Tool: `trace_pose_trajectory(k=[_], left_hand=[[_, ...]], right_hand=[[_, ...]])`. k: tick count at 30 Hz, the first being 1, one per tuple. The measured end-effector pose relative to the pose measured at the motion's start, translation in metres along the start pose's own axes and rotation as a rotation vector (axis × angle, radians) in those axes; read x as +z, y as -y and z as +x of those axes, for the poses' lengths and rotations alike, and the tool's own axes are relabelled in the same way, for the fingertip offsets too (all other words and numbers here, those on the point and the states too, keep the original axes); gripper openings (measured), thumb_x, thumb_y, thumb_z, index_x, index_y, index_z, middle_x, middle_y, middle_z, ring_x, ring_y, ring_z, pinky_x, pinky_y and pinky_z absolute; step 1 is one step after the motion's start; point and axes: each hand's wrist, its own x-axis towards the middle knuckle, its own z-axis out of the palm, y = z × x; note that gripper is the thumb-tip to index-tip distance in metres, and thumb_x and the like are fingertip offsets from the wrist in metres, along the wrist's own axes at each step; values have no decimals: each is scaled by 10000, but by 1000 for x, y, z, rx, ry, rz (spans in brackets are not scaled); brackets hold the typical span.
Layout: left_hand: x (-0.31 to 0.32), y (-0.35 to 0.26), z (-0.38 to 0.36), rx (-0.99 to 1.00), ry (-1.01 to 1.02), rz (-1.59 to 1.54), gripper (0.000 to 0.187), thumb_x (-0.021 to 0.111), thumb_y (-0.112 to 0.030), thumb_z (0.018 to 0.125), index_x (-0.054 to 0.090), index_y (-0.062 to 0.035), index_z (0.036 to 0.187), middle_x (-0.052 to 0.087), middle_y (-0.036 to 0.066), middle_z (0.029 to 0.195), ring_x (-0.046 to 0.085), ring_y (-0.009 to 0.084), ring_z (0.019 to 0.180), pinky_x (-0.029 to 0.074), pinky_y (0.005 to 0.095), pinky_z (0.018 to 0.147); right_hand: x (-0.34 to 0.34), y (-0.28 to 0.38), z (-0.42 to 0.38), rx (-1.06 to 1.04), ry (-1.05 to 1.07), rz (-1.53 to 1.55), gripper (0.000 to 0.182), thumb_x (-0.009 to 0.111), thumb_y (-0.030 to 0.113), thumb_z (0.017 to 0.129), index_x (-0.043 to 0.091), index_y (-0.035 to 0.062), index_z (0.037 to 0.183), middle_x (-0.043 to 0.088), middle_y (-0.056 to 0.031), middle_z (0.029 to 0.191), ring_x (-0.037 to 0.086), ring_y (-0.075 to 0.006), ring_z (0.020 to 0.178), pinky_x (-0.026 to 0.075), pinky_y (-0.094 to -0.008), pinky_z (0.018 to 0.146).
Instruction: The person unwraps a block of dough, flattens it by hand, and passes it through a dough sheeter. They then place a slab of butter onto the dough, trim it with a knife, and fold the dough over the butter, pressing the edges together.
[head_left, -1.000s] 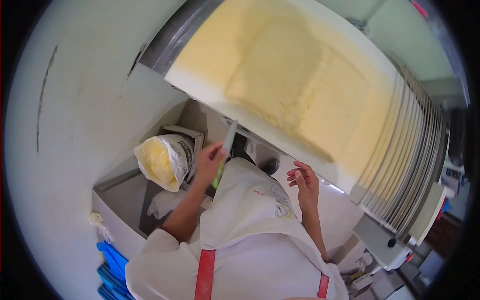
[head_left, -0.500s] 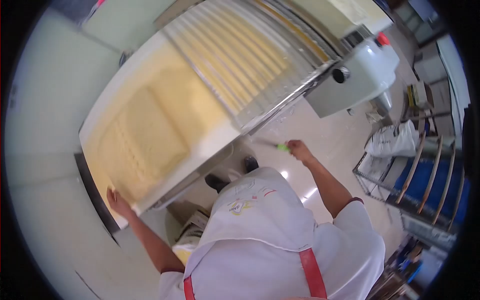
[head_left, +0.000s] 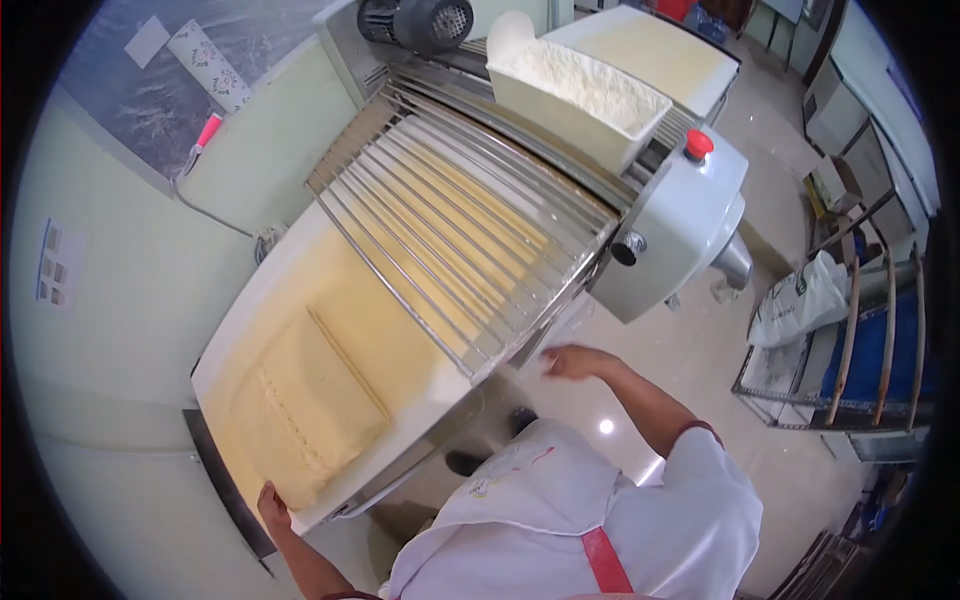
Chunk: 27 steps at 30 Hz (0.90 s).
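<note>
A folded slab of pale yellow dough (head_left: 315,405) lies on the near end of a dough sheeter's belt (head_left: 420,365), with a raised seam across it. My left hand (head_left: 273,507) is at the belt's near left corner, beside the dough's edge. Its fingers are drawn together, and whether they pinch anything is hidden. My right hand (head_left: 578,362) hovers off the belt's right side, near the end of the metal guard. Its fingers are curled and partly blurred; what they hold, if anything, I cannot make out. No green handle shows there now.
A barred metal guard (head_left: 430,240) covers the belt's far half. Behind it sits a white flour bin (head_left: 575,100). The machine's side housing (head_left: 680,220) carries a red button (head_left: 699,144). A rack (head_left: 850,340) with a white sack (head_left: 800,300) stands right.
The view has shifted, bringing more of the machine into sight. My right hand held a green-handled knife before; the knife no longer shows. My left hand's fingers have drawn together at the belt's corner.
</note>
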Motion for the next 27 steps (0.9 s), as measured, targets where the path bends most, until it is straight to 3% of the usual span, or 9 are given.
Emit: trace_pose_trajectory(k=[2,4,8,12,14,17,20,26,27], left_hand=[[-3,10,-8,11,10,-34,238,558,-170,967,600,9,1119,660,39,984,630,136,878,512,265,789],[7,9,-20,29,-16,-36,240,566,-167,964,599,8,1123,662,39,986,632,136,878,516,274,794],[17,19,-31,121,-100,-10,211,598,-206,948,639,-22,1044,644,-9,863,597,86,741,476,224,639],[26,36,-42,196,-286,160,235,609,-270,923,592,-119,744,373,-104,577,316,31,500,237,225,447],[41,32,-61,155,-377,115,219,615,-270,922,618,-105,778,426,-79,606,359,41,547,278,236,478],[23,49,-72,84,-339,-15,171,653,-262,905,649,-93,876,466,-54,620,401,57,527,303,234,464],[50,17,-100,-39,-367,-245,266,674,-233,896,607,-45,1072,566,10,725,571,117,620,527,246,613],[43,17,-95,-35,-295,-352,325,693,-188,881,594,-47,1156,601,23,849,590,125,688,545,253,695],[45,19,-95,-23,-308,-358,331,696,-184,879,592,-46,1162,602,23,863,588,122,691,542,249,696]], right_hand=[[-55,84,-55,-364,397,127,388,619,287,922,575,42,1220,644,-128,1150,609,-238,1064,471,-333,927],[-130,146,-99,-623,273,161,276,575,211,959,596,46,1180,655,-78,1092,618,-170,1004,477,-304,898],[-278,202,-97,-539,-730,210,196,544,49,873,660,11,1027,657,-12,917,584,-85,851,470,-249,819],[-405,120,18,-402,-1025,-553,328,527,196,870,660,-19,1079,685,-169,1059,619,-280,972,462,-389,885],[-429,101,33,-85,-739,-552,334,477,263,941,657,2,1042,670,-212,1008,624,-322,956,460,-429,863],[-426,103,22,-206,-640,-939,375,487,283,918,646,5,1113,670,-220,1039,637,-337,944,467,-440,861],[-408,123,6,9,-467,95,342,517,163,923,619,-45,1175,678,-82,1037,623,-148,979,507,-303,837],[-422,99,-35,-421,-811,914,232,454,214,999,599,36,1031,624,-61,887,596,-150,781,479,-285,748],[-429,107,-50,-651,-376,988,214,437,225,1005,554,64,923,570,-49,824,543,-143,706,439,-285,672]])
